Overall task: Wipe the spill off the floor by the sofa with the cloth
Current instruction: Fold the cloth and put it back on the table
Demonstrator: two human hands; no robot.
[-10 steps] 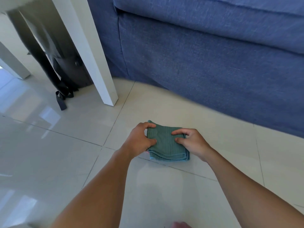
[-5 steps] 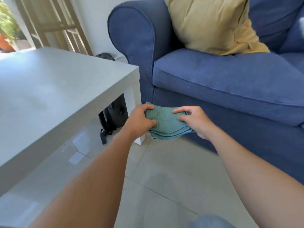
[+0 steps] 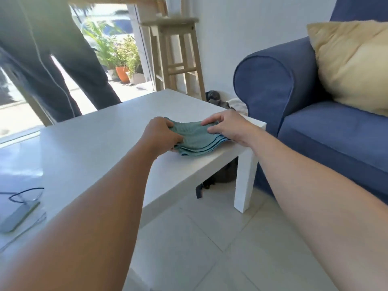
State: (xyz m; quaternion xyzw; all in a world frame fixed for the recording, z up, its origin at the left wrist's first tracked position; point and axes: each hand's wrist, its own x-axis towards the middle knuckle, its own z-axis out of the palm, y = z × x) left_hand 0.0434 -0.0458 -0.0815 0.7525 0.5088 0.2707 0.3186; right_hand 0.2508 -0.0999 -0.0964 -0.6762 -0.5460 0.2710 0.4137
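Head view: folded teal cloth (image 3: 194,136) sits at the near right corner of the white surface (image 3: 94,143), just beside the blue sofa (image 3: 294,114). Left hand (image 3: 160,133) grips the cloth's left edge, fingers (image 3: 170,123) curled over the top, thumb at the side. Right hand (image 3: 227,127) pinches the right edge, fingers (image 3: 210,122) on top. Cloth layers fan out toward the camera. Yellow cushion (image 3: 352,64) on the sofa seat. Phone (image 3: 19,217) with cable on the surface at far left. Tiled floor (image 3: 199,248) below; no spill discernible.

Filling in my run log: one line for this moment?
left hand + right hand | gripping folded cloth | at white table corner
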